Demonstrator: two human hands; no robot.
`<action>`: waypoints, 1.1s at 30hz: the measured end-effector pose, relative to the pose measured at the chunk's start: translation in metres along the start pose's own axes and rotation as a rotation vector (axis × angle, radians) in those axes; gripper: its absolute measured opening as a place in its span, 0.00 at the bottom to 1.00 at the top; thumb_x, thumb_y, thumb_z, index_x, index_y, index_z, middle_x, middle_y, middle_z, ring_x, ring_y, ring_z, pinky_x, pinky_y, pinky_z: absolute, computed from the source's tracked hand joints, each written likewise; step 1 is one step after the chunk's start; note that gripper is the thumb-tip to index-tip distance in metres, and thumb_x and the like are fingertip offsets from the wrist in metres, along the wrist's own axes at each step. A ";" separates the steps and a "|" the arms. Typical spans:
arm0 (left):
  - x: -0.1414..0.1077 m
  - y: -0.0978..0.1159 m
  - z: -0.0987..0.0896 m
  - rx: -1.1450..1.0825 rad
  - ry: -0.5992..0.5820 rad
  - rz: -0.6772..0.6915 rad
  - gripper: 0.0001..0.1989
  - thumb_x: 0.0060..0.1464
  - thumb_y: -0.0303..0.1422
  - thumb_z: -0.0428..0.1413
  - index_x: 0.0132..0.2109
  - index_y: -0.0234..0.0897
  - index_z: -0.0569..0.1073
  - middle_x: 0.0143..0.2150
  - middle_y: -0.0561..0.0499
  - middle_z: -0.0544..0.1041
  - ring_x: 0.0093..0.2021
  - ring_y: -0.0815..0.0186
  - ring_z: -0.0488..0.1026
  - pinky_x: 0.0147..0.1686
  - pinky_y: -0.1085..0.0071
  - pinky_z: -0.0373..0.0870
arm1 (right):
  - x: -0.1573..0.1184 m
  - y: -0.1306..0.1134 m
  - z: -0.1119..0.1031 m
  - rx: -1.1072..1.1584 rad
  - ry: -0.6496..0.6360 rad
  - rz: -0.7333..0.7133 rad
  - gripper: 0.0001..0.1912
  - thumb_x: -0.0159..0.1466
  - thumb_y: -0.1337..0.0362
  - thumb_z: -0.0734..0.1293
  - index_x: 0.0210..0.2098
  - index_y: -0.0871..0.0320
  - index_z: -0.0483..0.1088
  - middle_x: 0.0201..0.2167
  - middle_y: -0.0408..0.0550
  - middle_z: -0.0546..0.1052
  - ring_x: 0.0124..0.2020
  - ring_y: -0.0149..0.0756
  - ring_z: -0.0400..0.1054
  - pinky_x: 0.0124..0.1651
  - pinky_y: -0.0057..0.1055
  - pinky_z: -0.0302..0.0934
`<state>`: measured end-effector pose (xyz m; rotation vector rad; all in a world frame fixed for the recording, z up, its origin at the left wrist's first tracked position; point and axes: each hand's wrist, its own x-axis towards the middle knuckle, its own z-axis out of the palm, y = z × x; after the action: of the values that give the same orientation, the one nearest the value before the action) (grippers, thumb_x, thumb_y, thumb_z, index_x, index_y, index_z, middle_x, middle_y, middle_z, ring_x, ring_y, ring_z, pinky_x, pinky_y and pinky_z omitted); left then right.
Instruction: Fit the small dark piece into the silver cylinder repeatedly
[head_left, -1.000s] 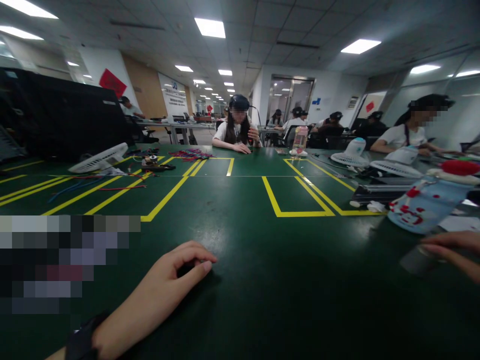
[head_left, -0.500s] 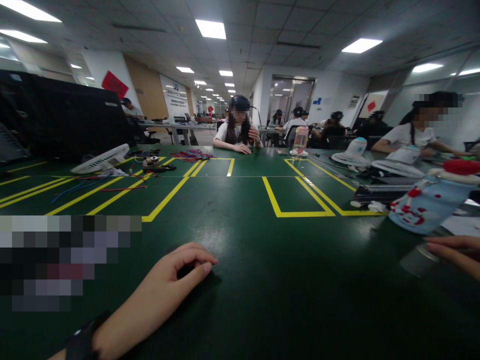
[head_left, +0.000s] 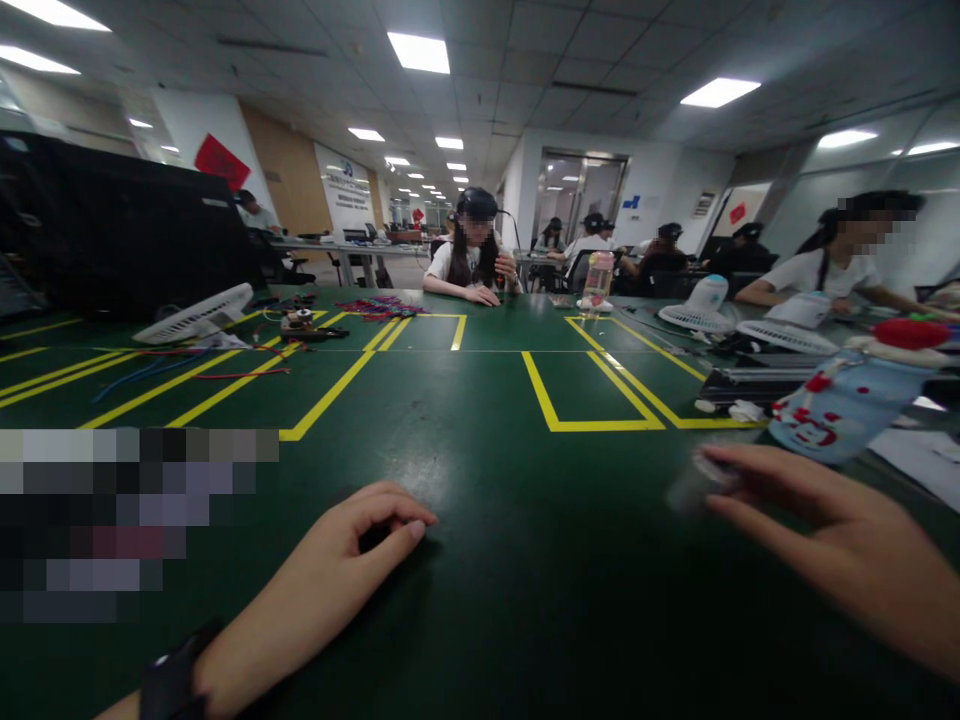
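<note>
My right hand (head_left: 832,540) holds a small, see-through grey cylinder (head_left: 694,485) between thumb and fingers, above the green table (head_left: 517,580). Motion blur hides its details, so I cannot tell its exact kind. At centre left, my left hand (head_left: 375,535) rests on the tabletop with its fingers loosely curved. A gap shows between its thumb and forefinger, and nothing is in it. A dark band circles the left wrist.
A light blue bottle (head_left: 840,410) with a red top stands beyond my right hand, near black bars (head_left: 750,388) and white fans (head_left: 697,305). Yellow tape (head_left: 600,426) marks the table. Wires (head_left: 379,308) lie far left of centre. A person (head_left: 466,250) sits opposite.
My right hand has moved left from the right edge, bringing the small cylinder with it. The left hand stays in place.
</note>
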<state>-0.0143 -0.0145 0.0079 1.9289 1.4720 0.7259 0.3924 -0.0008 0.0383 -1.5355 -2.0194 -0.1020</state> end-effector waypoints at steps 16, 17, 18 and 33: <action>0.018 0.062 0.024 0.027 0.099 0.206 0.09 0.59 0.36 0.53 0.45 0.46 0.75 0.44 0.53 0.73 0.43 0.64 0.70 0.44 0.67 0.67 | 0.010 -0.107 0.094 0.689 -0.432 -0.118 0.39 0.53 0.60 0.72 0.59 0.50 0.50 0.47 0.42 0.72 0.48 0.31 0.66 0.53 0.33 0.61; 0.021 0.070 0.027 0.018 0.098 0.238 0.08 0.59 0.34 0.53 0.42 0.45 0.76 0.42 0.53 0.73 0.43 0.65 0.70 0.44 0.68 0.66 | 0.010 -0.107 0.095 0.697 -0.440 -0.120 0.37 0.54 0.60 0.71 0.58 0.50 0.51 0.46 0.42 0.72 0.47 0.30 0.67 0.53 0.33 0.61; 0.024 0.076 0.030 0.009 0.103 0.252 0.07 0.59 0.33 0.53 0.38 0.43 0.77 0.41 0.53 0.73 0.42 0.65 0.70 0.43 0.69 0.66 | 0.011 -0.108 0.095 0.709 -0.448 -0.119 0.35 0.55 0.61 0.71 0.57 0.50 0.51 0.46 0.41 0.72 0.47 0.29 0.67 0.52 0.32 0.61; 0.027 0.075 0.031 -0.088 0.119 0.161 0.07 0.57 0.35 0.56 0.36 0.42 0.78 0.38 0.53 0.73 0.40 0.64 0.70 0.40 0.69 0.66 | 0.013 -0.110 0.091 0.751 -0.444 -0.139 0.27 0.55 0.65 0.70 0.53 0.50 0.58 0.46 0.40 0.71 0.45 0.26 0.66 0.48 0.26 0.62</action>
<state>0.0626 -0.0079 0.0444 1.9824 1.3408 0.9767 0.2544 0.0109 0.0010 -0.9797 -2.1184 0.9114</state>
